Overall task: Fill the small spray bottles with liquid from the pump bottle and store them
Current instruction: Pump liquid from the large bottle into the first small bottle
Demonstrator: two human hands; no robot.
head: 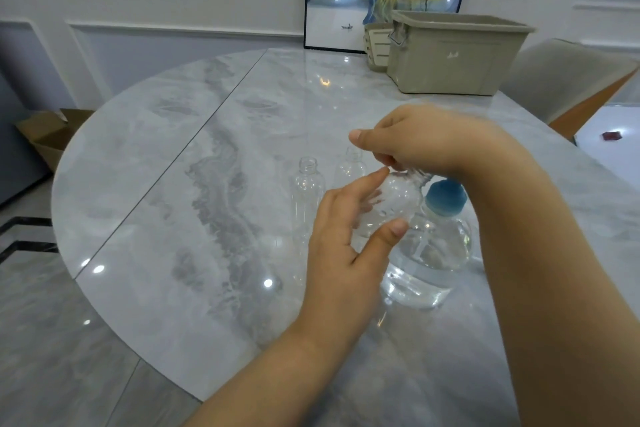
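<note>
My left hand (pixel 346 239) holds a small clear spray bottle (pixel 398 198) between thumb and fingers, above the marble table (pixel 166 191). My right hand (pixel 429 142) reaches over it, and its curled fingers pinch the top of the same bottle; the motion is blurred and what sits on the neck is hidden. A second small clear bottle (pixel 306 194) stands open-necked just left of my hands. A third (pixel 350 166) stands behind it, partly hidden by my right hand. The large clear bottle with a blue top (pixel 436 253), partly full of clear liquid, stands under my right wrist.
A beige storage bin (pixel 450 55) sits at the table's far right with a small beige basket (pixel 377 45) beside it. A framed picture (pixel 346 3) leans on the wall behind. A chair (pixel 568 83) stands at the right, a cardboard box (pixel 48 135) on the floor at left.
</note>
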